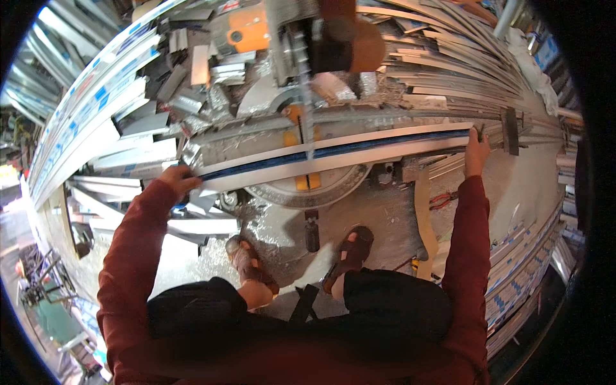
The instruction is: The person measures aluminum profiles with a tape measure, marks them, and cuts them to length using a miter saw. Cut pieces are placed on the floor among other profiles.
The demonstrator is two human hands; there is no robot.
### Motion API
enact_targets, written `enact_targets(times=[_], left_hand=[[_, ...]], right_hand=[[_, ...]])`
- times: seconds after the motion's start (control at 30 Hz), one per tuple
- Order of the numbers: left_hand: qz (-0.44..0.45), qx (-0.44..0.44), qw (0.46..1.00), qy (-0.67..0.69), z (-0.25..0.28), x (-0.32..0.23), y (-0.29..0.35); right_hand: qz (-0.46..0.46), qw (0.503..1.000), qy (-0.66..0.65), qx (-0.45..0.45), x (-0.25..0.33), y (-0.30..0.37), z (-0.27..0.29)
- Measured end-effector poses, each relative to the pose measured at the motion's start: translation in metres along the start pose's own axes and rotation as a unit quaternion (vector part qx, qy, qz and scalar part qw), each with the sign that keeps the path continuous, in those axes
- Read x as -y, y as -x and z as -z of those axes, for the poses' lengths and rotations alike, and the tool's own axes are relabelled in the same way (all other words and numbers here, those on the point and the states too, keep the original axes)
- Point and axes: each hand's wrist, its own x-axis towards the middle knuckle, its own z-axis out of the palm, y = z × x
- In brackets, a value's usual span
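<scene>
Sandals (356, 250) planted apart on the dusty grey floor, short of the round saw table (340, 187). Off to the right, red-handled pliers (443, 201) just beside a curved tan strip (423, 218).

Next out, a long white profile (372, 147) with a blue stripe down its length, laid crosswise above the saw table and its yellow insert (308, 181). Left hand (179, 179) closed on the left end; right hand (476, 151) curled around the right end, both well apart from the saw blade (304, 90). Contact between blade and profile: impossible to tell from above.

For a sound hold, probably best to bear down evenly at both ends, seat the profile flat and square along the grey rail (398, 117) behind, and keep fingers out at the tips, never sliding inward. Worth watching for twist or lift in so slim a length.

Beyond, blade upright over the middle, orange saw housing (247, 29) to its left, loose silver offcuts (189, 101) scattered nearby, better kept from under the profile. Farther out, film-covered lengths (83, 135) fanned at left and thin metal strips (449, 58) heaped at upper right.
</scene>
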Motion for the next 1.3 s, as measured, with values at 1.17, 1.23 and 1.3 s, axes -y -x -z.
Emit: enact_targets(times=[1.17,1.23,1.3], left_hand=[[-0.171,0.053,0.972,0.152,-0.056,-0.085,-0.034],[-0.157,0.055,0.976,0.137,-0.058,-0.085,-0.034],[-0.151,0.058,0.978,0.133,-0.059,-0.085,-0.034]], right_hand=[[0.252,0.858,-0.131,0.428,0.216,0.328,-0.164],[0.262,0.856,-0.125,0.427,0.217,0.328,-0.167],[0.282,0.857,-0.121,0.415,0.217,0.329,-0.170]])
